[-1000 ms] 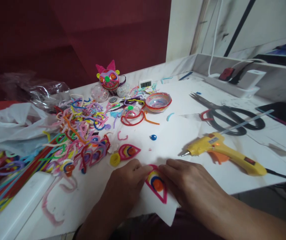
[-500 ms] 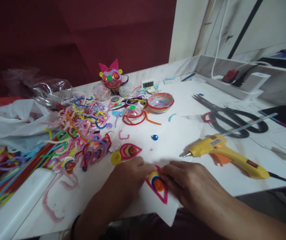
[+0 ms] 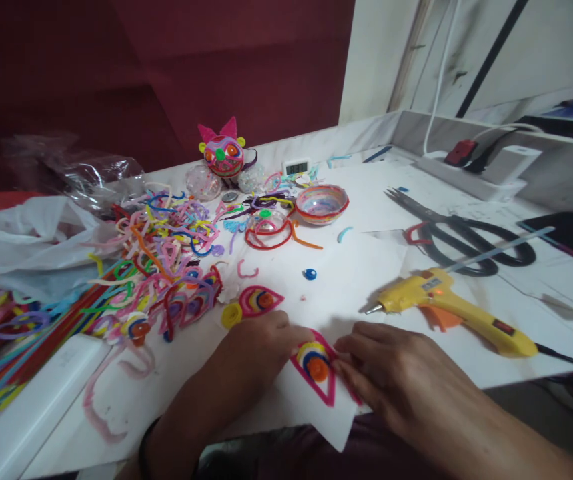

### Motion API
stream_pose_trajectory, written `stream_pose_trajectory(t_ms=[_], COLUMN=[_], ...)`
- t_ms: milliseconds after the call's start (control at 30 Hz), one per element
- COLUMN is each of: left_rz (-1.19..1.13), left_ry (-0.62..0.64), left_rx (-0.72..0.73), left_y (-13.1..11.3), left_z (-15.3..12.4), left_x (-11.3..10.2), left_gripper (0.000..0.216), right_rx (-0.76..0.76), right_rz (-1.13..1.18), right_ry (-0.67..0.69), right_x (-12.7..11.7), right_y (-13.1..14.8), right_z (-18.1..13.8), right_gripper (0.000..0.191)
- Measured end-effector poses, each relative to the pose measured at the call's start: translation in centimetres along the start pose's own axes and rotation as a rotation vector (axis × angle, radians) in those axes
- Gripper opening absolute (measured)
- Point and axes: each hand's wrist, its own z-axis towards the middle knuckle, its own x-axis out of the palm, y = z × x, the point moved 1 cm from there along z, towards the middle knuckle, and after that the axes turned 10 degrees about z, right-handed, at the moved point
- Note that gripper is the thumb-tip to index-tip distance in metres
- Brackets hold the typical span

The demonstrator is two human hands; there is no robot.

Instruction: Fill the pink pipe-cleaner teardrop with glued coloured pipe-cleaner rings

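Observation:
A teardrop shape of pink pipe cleaner [image 3: 316, 370], with yellow, blue and orange coils inside, lies on a white paper sheet [image 3: 333, 427] at the table's near edge. My left hand [image 3: 259, 350] pinches its left side with closed fingers. My right hand [image 3: 391, 377] presses closed fingertips against its right side. A similar finished teardrop [image 3: 260, 300] and a yellow coil [image 3: 231, 315] lie just beyond my left hand.
A yellow glue gun [image 3: 453, 310] lies to the right, black scissors [image 3: 466, 230] behind it. A heap of coloured pipe cleaners [image 3: 166, 260] fills the left. A small woven bowl [image 3: 321, 203], a pipe-cleaner cat head [image 3: 223, 155], plastic bags [image 3: 31, 243] and a power strip [image 3: 486, 170] stand farther off.
My right hand has slid a little to the right, off the top of the teardrop, so more of the coils shows. My left hand stays on its left side.

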Motion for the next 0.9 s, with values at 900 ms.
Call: stream_pose_trajectory(t_ms=[900], left_rz=[0.002], left_ry=[0.048], left_rx=[0.018], left_y=[0.12], left_z=[0.31], left_x=[-0.47], left_gripper=[0.034], right_rx=[-0.047], right_rz=[-0.150], right_ry=[0.046], right_x=[0.35], right_y=[0.46], right_z=[-1.01], right_gripper=[0.021])
